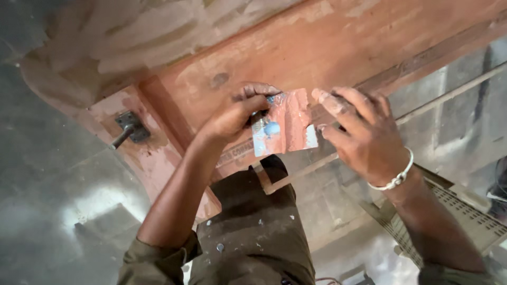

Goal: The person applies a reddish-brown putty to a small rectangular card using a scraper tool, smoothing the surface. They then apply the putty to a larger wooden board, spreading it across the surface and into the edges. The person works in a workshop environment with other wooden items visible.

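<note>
My left hand (235,116) grips a small flat plastic card (282,126) smeared with reddish-brown putty, held just above the lower edge of a wooden door panel (317,47). The panel is coated in the same reddish putty, with paler patches at the upper left. My right hand (364,134) is beside the card on its right. Its fingers are spread and putty-stained, the fingertips close to the card's right edge. A white bangle circles my right wrist.
A metal latch bolt (129,129) sits on the panel's left part. My knee in dark, paint-spotted trousers (253,221) is below the hands. Grey concrete floor (47,200) lies left; a perforated metal tray (465,211) at lower right.
</note>
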